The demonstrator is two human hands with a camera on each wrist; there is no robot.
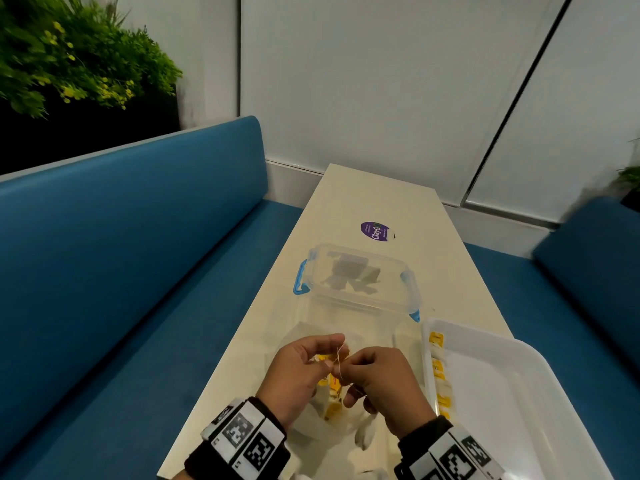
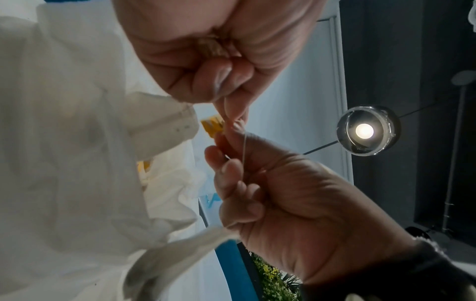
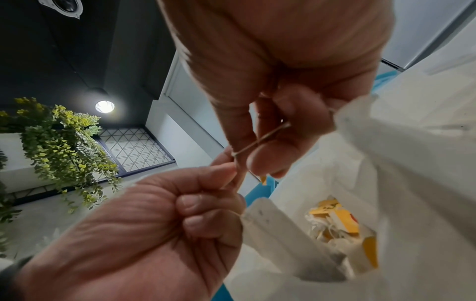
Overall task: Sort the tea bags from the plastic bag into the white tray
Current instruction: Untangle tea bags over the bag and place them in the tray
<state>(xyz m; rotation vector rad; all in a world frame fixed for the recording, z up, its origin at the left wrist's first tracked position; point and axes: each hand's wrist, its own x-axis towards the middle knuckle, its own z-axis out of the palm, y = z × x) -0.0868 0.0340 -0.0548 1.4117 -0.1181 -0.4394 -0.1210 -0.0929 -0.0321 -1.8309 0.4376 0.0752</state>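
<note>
While both hands work at one thin string (image 1: 338,362), the tea bags (image 1: 331,393) lie mostly in the plastic bag (image 1: 311,344) on the table (image 1: 367,202), right under the wrists. Yellow tags and white pouches show through the clear film. The left hand (image 1: 301,370) has its fingers curled, thumb and forefinger pinching the string near its upper end. The right hand (image 1: 384,382) pinches the same string just beside it, its other fingers folded in; the two hands nearly touch. From the right wrist view the string (image 3: 260,140) runs taut between the fingertips, and a white pouch (image 3: 288,240) hangs below the left fist. A row of tea bags with yellow tags (image 1: 438,372) already sits along the left wall of the white tray (image 1: 519,393), which stands just right of the hands. Beyond the bag is a clear box (image 1: 356,282) with blue clips, holding something grey. Farther off, a purple sticker (image 1: 376,231) lies on the table. Blue benches (image 1: 138,237) flank it.
</note>
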